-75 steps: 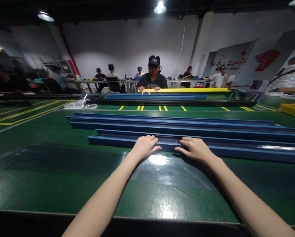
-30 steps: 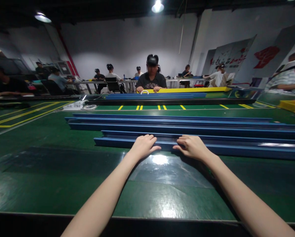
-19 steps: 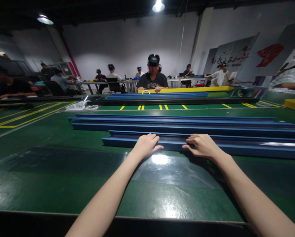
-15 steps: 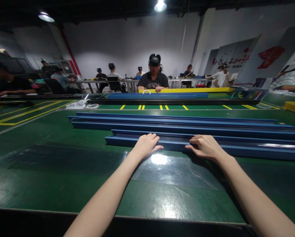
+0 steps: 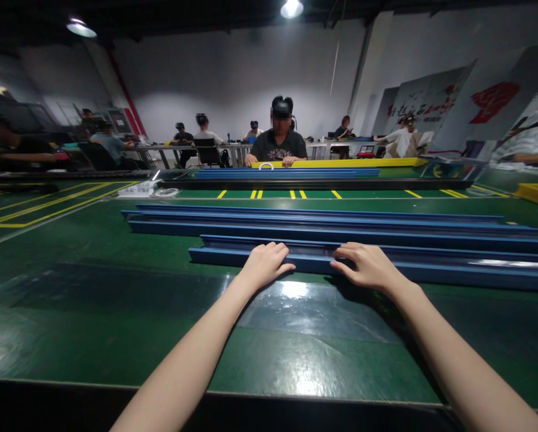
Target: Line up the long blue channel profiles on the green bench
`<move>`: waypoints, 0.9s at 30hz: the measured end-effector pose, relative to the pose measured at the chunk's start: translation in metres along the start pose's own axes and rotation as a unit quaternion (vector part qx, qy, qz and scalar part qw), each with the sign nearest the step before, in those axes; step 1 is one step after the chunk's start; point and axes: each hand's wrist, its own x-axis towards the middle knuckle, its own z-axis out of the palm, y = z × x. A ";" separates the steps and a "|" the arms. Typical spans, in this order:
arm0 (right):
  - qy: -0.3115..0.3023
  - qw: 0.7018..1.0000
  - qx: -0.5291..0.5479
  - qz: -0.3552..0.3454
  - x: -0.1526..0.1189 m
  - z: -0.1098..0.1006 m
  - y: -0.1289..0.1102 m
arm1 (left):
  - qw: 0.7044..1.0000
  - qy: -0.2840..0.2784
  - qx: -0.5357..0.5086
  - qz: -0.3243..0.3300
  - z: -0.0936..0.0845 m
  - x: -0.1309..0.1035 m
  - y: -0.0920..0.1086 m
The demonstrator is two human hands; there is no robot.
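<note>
A long blue channel-shaped rail (image 5: 226, 258) lies across the table in front of me, its open trough facing up. My left hand (image 5: 266, 264) grips its front wall, with the fingers over the top edge and the thumb on the near side. Farther right, my right hand (image 5: 365, 264) is curled round the same wall, its thumb pointing left along the front face. The fingertips of both hands are partly hidden inside the trough. Under my forearms a clear plastic sheet (image 5: 313, 312) lies flat and shines with reflected light.
More blue rails (image 5: 170, 227) lie parallel just behind. Beyond them are a long black strip (image 5: 313, 184), a small white item (image 5: 136, 189) and a yellow rail (image 5: 358, 162). A person (image 5: 280, 141) sits opposite with hands on the yellow rail. The green table's (image 5: 116, 354) near edge runs below my arms.
My right hand has shifted slightly left along the rail, and its thumb has lifted a little. My left hand keeps almost the same place on the wall.
</note>
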 end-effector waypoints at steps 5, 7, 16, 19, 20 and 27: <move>-0.014 1.000 -0.008 -0.005 0.001 0.005 -0.003 | 1.000 0.005 -0.005 -0.002 0.000 0.000 0.000; -0.023 1.000 -0.008 -0.005 0.002 0.007 -0.004 | 1.000 0.006 -0.004 -0.003 -0.001 0.000 0.000; -0.026 1.000 -0.005 -0.007 0.002 0.008 -0.005 | 1.000 0.013 0.012 -0.003 -0.001 0.001 0.001; -0.027 1.000 -0.006 -0.004 0.002 0.007 -0.005 | 1.000 0.018 0.010 -0.008 0.000 0.001 0.001; -0.029 1.000 -0.005 -0.004 0.002 0.007 -0.004 | 1.000 0.023 0.009 -0.012 -0.001 0.001 0.001; -0.047 0.999 -0.005 0.002 0.003 0.002 -0.005 | 0.997 0.064 0.026 -0.041 -0.007 0.000 0.002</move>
